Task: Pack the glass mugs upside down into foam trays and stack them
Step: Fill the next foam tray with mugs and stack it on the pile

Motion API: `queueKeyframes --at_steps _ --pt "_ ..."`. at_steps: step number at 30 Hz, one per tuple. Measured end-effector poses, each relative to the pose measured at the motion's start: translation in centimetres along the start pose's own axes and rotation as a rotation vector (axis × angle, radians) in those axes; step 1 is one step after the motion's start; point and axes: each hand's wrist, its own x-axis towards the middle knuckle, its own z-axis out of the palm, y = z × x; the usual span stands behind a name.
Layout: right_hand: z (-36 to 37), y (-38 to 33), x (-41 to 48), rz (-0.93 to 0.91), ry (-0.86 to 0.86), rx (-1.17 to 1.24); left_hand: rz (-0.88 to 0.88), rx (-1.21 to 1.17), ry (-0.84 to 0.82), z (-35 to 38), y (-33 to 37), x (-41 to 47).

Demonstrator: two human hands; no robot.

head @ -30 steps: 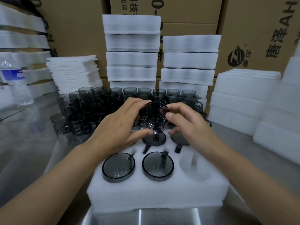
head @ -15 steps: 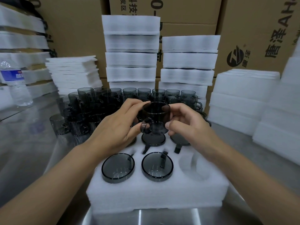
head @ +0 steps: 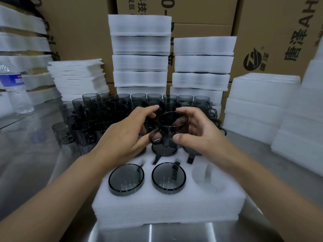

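Note:
A smoky glass mug [head: 172, 129] hangs upright above the back row of a white foam tray [head: 167, 206]. My right hand [head: 195, 131] grips its body, thumb in front and fingers behind. My left hand [head: 127, 131] curls beside it, thumb at the mug's handle on the left. Two upside-down mugs sit in the tray's front row, one at the left [head: 126, 179] and one in the middle [head: 168, 178]. More upside-down mugs fill the back row, partly hidden by my hands. The front right pocket [head: 207, 175] holds nothing.
Several loose upright mugs [head: 122, 109] crowd the steel table [head: 35, 163] behind the tray. Stacked foam trays [head: 139, 55] and cardboard boxes [head: 279, 32] stand at the back. More foam stacks [head: 262, 105] rise on the right. A water bottle [head: 15, 89] stands far left.
The mug has turned from facing me with its mouth to upright, its handle swinging to the left. My right hand has taken its body; my left hand has loosened toward the handle.

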Motion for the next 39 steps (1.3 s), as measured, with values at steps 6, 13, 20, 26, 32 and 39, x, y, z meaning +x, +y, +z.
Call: queueKeyframes --at_steps 6,13,20,26,32,39 --pt "0.2 -0.6 -0.1 -0.018 -0.047 -0.08 -0.004 0.037 0.011 0.2 -0.1 -0.1" --pt "0.1 0.8 0.4 -0.054 0.156 -0.085 -0.035 0.019 0.143 0.2 -0.1 -0.4" --pt "0.4 0.9 0.5 -0.03 0.294 -0.151 0.168 0.057 0.048 -0.1 0.1 -0.3" --pt "0.6 0.6 0.0 -0.112 0.145 -0.266 0.191 0.1 0.055 -0.1 0.4 -0.2" --pt "0.6 -0.2 -0.6 -0.298 -0.034 -0.443 0.211 0.133 0.069 -0.1 0.1 -0.2" --pt "0.4 -0.8 -1.0 -0.306 -0.128 -0.556 0.217 0.126 0.036 -0.2 0.4 -0.2"
